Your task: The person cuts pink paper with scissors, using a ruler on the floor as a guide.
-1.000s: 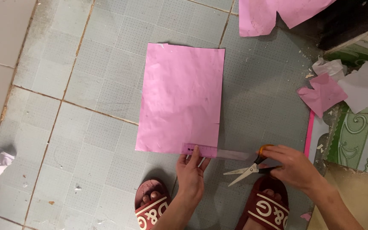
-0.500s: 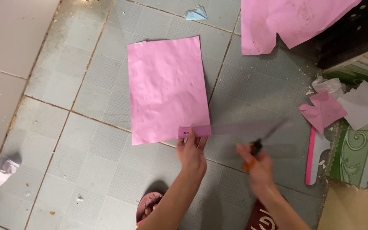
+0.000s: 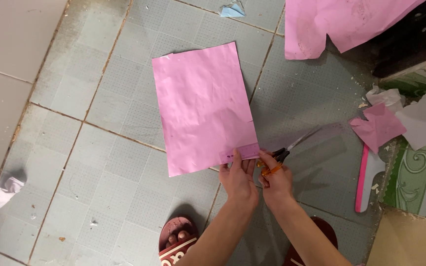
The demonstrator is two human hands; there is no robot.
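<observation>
At the pink sheet's (image 3: 204, 108) near corner, left hand (image 3: 238, 180) presses a ruler (image 3: 292, 140); right hand (image 3: 274, 183) grips scissors (image 3: 278, 156).

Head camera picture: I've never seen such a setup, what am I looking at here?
One camera, worn on a person's head, looks down at a tiled floor. No machine: two bare hands. The left hand presses a clear ruler onto the corner of a pink paper sheet. The right hand holds orange-handled scissors beside it. A red sandal shows below. More pink paper, crumpled scraps and a pink-edged tool lie to the right.
</observation>
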